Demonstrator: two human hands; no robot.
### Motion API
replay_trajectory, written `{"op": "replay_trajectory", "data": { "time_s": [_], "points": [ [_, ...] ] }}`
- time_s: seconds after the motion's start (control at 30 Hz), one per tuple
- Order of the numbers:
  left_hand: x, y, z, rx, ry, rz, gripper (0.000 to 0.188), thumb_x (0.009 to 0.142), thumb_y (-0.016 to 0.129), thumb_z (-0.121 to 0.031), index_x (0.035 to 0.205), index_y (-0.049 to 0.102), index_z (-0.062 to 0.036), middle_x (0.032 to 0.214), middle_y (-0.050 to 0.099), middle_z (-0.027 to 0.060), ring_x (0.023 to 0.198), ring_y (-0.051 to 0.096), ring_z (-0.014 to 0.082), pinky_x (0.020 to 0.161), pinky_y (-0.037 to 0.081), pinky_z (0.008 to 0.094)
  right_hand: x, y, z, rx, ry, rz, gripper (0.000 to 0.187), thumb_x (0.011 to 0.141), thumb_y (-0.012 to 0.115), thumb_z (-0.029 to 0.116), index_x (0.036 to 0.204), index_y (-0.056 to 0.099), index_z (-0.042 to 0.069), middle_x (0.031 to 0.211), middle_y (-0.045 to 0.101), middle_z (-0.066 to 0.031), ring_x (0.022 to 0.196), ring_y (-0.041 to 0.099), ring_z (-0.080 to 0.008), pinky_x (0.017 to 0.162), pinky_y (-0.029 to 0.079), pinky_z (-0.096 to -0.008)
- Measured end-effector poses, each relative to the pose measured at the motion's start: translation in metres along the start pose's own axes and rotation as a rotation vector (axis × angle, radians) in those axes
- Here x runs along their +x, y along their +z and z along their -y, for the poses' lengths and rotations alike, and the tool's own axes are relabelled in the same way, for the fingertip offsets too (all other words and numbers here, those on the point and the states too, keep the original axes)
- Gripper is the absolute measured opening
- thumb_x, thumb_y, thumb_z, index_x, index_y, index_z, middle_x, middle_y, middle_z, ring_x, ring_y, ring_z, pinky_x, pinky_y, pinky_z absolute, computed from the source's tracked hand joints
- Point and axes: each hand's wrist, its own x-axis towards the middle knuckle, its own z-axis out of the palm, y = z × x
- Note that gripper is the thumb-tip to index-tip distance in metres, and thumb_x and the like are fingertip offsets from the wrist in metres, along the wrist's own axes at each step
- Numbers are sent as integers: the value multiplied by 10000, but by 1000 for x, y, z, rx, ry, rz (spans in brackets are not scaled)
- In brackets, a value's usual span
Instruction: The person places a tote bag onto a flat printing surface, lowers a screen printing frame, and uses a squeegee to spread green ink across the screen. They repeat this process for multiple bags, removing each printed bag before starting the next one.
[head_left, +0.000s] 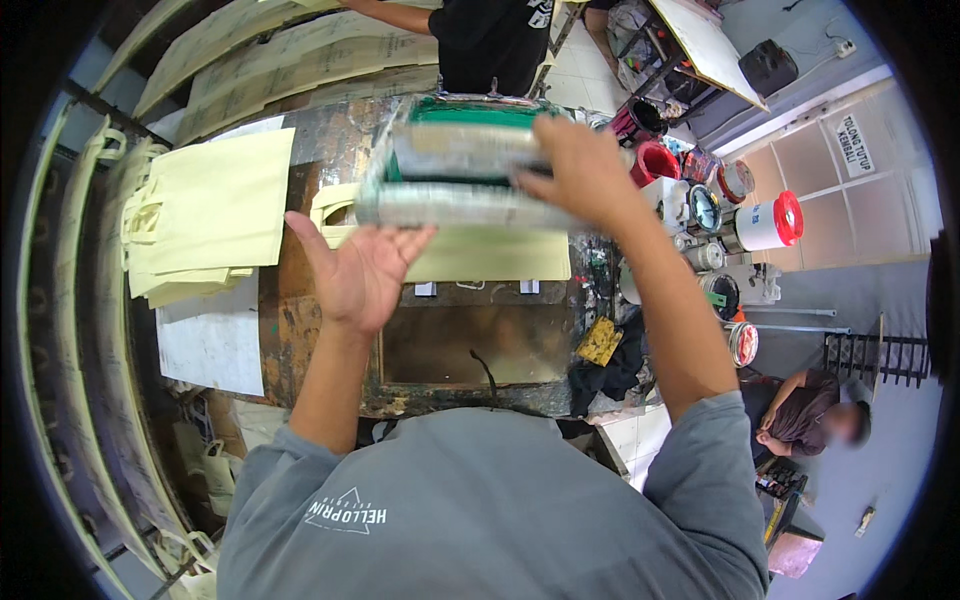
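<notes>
A screen printing frame (440, 206) with green ink on its inner side is raised at its near edge over the table, smeared by motion. Across it lies a pale, wide bar that looks like a squeegee (465, 148). My right hand (585, 170) has its thumb and fingers on either side of the bar's right end; blur hides the exact grip. Below the frame's near left edge, my left hand (365, 265) is open, palm up, fingers spread; whether its fingertips touch the frame I cannot tell. A cream fabric bag (490, 256) lies flat under the frame.
A stack of cream bags (215, 200) sits at left, beside drying racks (110, 330) with more bags. Ink tubs and a red-lidded bucket (770, 222) crowd the right side. A yellow sponge (600, 341) rests by a dark cloth (612, 372). One person (490, 45) stands opposite; another (800, 410) sits at right.
</notes>
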Motion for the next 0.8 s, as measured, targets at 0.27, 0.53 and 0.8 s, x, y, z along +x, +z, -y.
{"op": "replay_trajectory", "data": {
  "time_s": [0.27,0.53,0.8],
  "points": [
    [-53,-101,58,121,-386,-270,1123,944,342,-898,1562,356,40,1444,562,259,1295,621,363,1111,516,465,-60,94,12,130,52,171,596,762,894,307,1204,542,117,1107,665,-112,1095,656,-362,861,461,-558],
    [-58,-117,80,176,-416,-389,1037,982,363,-845,1563,362,14,1420,566,250,1287,612,350,1109,526,463,-96,159,49,23,36,-29,364,794,795,145,1110,614,154,1008,625,-51,984,604,-291,885,389,-503],
    [-48,-113,76,214,-532,-499,1118,940,314,-903,1553,369,30,1412,574,230,1272,622,330,1120,526,458,56,230,-35,-92,65,-246,466,768,856,211,1152,597,167,1051,633,-31,1022,614,-279,876,397,-508]
  ]
}}
